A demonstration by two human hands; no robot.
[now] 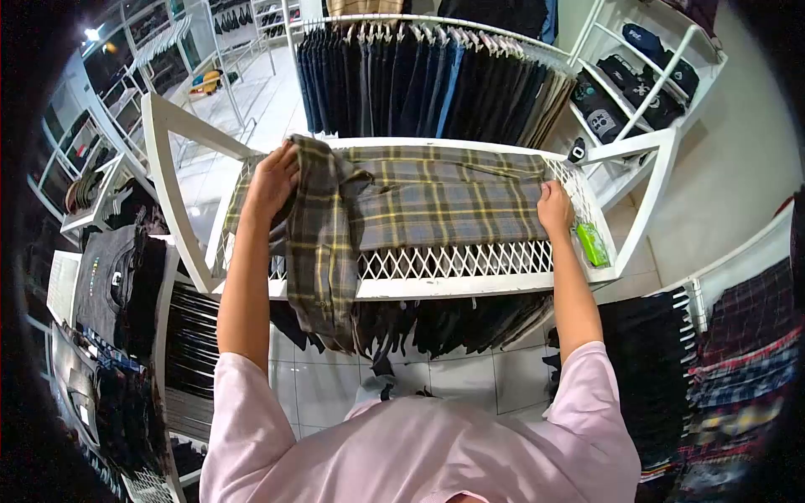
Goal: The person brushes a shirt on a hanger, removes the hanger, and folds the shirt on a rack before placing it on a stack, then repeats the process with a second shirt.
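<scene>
A grey plaid shirt with yellow and dark lines [453, 197] lies across a white mesh shelf [453, 264]. One sleeve of it hangs over the shelf's front edge at the left. My left hand [275, 178] rests against the cloth beside that sleeve, its fingers bent together over the fabric. At the shirt's right end, my right hand [555, 208] has its fingers closed on the edge of the cloth. A bright green packet [592, 244] lies on the mesh just right of my right wrist.
Behind the shelf hangs a row of dark trousers [402, 80]. Folded dark clothes [605, 109] fill a white rack at the upper right. Folded shirts [109, 277] are stacked at the left, and plaid clothes [750, 335] hang at the right. Dark garments hang below the shelf.
</scene>
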